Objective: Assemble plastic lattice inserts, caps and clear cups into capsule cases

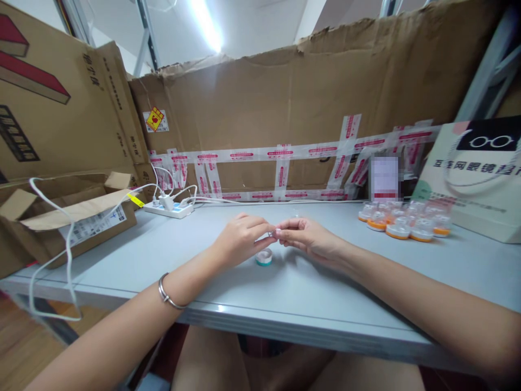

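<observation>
My left hand [244, 236] and my right hand [307, 239] meet fingertip to fingertip above the middle of the desk. Both are closed in a pinch. A tiny, shiny, clear bit shows between the fingertips, too small to name. Just below them, a small round clear container [264, 256] with a teal base stands on the grey desk [325, 293], apart from both hands. A silver bangle [166, 291] circles my left wrist.
Several small clear containers [401, 228] with orange bases stand at the right, near a paper bag [468, 179]. An opened cardboard box [97, 233], a power strip [175, 209] and looping white cable [69, 260] are at the left. Tall taped cardboard [252, 108] closes off the back.
</observation>
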`<state>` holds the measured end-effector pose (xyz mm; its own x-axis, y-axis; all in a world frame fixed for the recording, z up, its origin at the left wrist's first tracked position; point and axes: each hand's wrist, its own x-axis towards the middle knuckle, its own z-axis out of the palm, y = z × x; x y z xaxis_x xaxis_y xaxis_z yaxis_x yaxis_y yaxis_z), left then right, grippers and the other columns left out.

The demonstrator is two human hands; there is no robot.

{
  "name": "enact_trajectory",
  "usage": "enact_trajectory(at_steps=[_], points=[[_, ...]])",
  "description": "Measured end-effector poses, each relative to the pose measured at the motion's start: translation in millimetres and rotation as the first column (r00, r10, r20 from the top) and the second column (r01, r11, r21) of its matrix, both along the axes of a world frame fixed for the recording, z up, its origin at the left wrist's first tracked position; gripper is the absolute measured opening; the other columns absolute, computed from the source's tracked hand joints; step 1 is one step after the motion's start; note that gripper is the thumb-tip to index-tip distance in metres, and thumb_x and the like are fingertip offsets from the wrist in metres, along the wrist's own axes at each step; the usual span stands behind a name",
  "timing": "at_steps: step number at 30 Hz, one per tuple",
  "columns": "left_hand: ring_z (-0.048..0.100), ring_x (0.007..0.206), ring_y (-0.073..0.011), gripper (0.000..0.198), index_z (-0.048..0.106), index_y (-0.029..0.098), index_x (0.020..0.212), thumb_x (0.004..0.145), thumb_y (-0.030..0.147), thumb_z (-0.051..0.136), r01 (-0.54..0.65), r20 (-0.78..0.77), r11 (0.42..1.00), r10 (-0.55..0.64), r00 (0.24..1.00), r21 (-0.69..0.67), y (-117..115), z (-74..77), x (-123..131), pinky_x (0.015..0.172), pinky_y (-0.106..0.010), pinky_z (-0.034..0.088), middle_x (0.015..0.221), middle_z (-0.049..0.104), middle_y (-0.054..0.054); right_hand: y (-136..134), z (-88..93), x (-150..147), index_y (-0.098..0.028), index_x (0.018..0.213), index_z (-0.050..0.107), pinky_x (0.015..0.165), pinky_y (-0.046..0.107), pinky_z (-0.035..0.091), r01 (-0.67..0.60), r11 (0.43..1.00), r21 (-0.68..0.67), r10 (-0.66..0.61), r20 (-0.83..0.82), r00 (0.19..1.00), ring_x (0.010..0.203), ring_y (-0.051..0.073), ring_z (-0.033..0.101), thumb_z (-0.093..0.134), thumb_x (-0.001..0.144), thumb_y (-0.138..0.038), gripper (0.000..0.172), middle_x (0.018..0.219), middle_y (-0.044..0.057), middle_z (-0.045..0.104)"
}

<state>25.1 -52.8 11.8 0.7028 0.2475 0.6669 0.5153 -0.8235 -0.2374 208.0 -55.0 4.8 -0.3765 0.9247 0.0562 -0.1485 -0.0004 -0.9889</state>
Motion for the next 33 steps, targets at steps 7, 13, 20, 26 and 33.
enact_trajectory(at_steps=[7, 13, 20, 26, 33], points=[[0.064, 0.078, -0.0159, 0.015, 0.064, 0.015, 0.092, 0.085, 0.024, 0.055, 0.055, 0.043, 0.998, -0.054, 0.998, -0.010, 2.6, 2.4, -0.7, 0.072, -0.027, 0.045, 0.085, 0.070, -0.006, -7.4, 4.9, -3.5, -0.014, 0.063, 0.066, 0.064, 0.024, 0.039, 0.047, 0.998, 0.035, -0.046, -0.025, 0.999, 0.055, 0.006, 0.048, 0.080, 0.051, -0.030, 0.024, 0.055, -0.005, 0.057], [0.063, 0.071, -0.0176, 0.017, 0.068, 0.014, 0.086, 0.085, 0.022, 0.053, -0.011, 0.152, 0.980, 0.042, 0.987, -0.198, 2.9, 8.6, 1.6, 0.069, -0.029, 0.044, 0.079, 0.071, -0.007, -2.9, 9.7, 4.1, -0.020, 0.089, 0.065, 0.069, 0.028, 0.043, 0.090, 0.979, 0.183, -0.090, -0.009, 0.996, 0.063, 0.011, 0.058, 0.075, 0.062, -0.034, 0.033, 0.063, -0.003, 0.064], [0.062, 0.065, -0.0126, 0.027, 0.069, 0.013, 0.078, 0.087, 0.029, 0.049, -0.049, 0.104, 0.861, 0.117, 0.988, -0.506, 11.3, 33.0, 17.5, 0.059, -0.019, 0.044, 0.070, 0.070, -0.003, -1.0, 17.6, 15.9, -0.018, 0.081, 0.072, 0.074, 0.032, 0.047, 0.144, 0.877, 0.458, -0.240, 0.157, 0.958, 0.072, 0.016, 0.060, 0.071, 0.066, -0.038, 0.025, 0.074, 0.002, 0.069], [0.064, 0.079, -0.0154, 0.023, 0.067, 0.012, 0.088, 0.086, 0.027, 0.050, -0.141, -0.094, 0.759, 0.105, 0.990, -0.636, 43.9, 31.1, 34.9, 0.067, -0.020, 0.047, 0.084, 0.071, -0.005, 12.8, 18.0, 24.4, -0.017, 0.073, 0.072, 0.081, 0.030, 0.051, 0.398, 0.890, 0.223, -0.382, -0.111, 0.917, 0.068, 0.012, 0.064, 0.079, 0.056, -0.031, 0.022, 0.071, 0.000, 0.071], [0.061, 0.083, -0.0166, 0.019, 0.059, 0.012, 0.096, 0.087, 0.027, 0.054, -0.271, -0.307, 0.734, 0.089, 0.948, -0.623, 75.8, 2.4, 74.8, 0.076, -0.037, 0.051, 0.095, 0.063, -0.005, 24.1, 12.1, 29.1, -0.018, 0.074, 0.071, 0.085, 0.028, 0.053, 0.417, 0.904, 0.095, -0.400, -0.158, 0.903, 0.068, 0.011, 0.066, 0.074, 0.062, -0.016, 0.012, 0.072, 0.001, 0.072]])
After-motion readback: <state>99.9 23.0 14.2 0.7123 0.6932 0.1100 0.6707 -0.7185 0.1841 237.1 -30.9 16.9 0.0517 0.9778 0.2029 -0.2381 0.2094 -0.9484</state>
